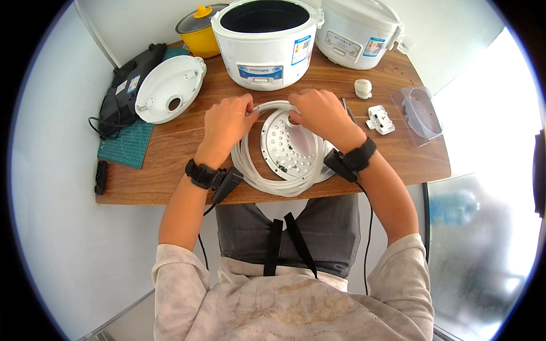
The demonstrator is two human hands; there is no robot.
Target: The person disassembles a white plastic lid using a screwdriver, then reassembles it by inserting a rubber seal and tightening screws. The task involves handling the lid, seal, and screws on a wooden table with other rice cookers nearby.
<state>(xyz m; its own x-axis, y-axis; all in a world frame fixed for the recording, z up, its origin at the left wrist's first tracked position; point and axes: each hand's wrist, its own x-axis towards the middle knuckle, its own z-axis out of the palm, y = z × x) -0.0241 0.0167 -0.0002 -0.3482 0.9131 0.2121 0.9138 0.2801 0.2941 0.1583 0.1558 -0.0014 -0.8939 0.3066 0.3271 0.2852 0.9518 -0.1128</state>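
A brown table point(170, 162) stretches from the centre toward 12 o'clock, with a pale side wall point(51, 148) at 9, a back wall point(159, 17) at 11, white glare point(495, 113) at 3 and a cloudy panel point(483, 256) at 4.

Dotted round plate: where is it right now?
In the head view, the dotted round plate is just right of centre, near the front edge of the table, within the pale loops and by the right hand.
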